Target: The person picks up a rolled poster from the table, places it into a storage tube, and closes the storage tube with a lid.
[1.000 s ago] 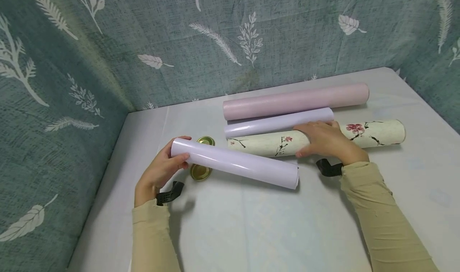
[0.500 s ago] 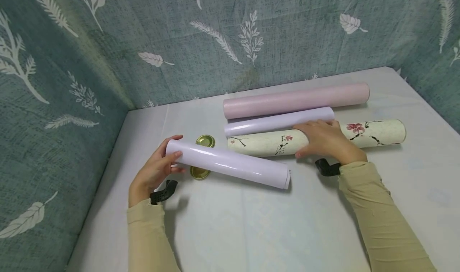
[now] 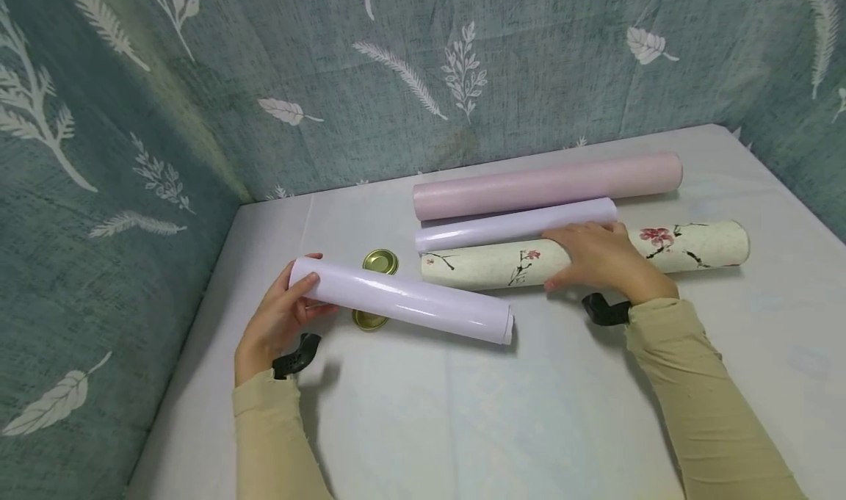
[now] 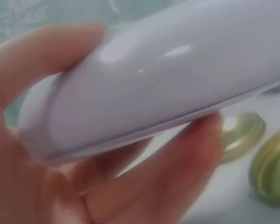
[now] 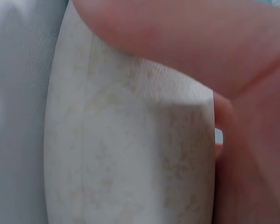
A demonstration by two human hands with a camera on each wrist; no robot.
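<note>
Lilac roll (image 3: 403, 300) is gripped at its near end by the left hand (image 3: 280, 324), thumb over, fingers curled beneath, its far end reaching toward the right hand. Two gold lids (image 3: 380, 261) lie just beyond the left hand's fingers. Right hand (image 3: 598, 258) curls over the flowered tube (image 3: 694, 244) lying on the bench (image 3: 529, 412); beyond it lie a second lilac roll (image 3: 515, 225) and a pink roll (image 3: 548, 184).

Likely home craft corner, leaf-print curtain (image 3: 423, 67), white table (image 3: 529, 412)

Pink roll (image 3: 547, 185) lies beside another lilac roll (image 3: 515, 224).
</note>
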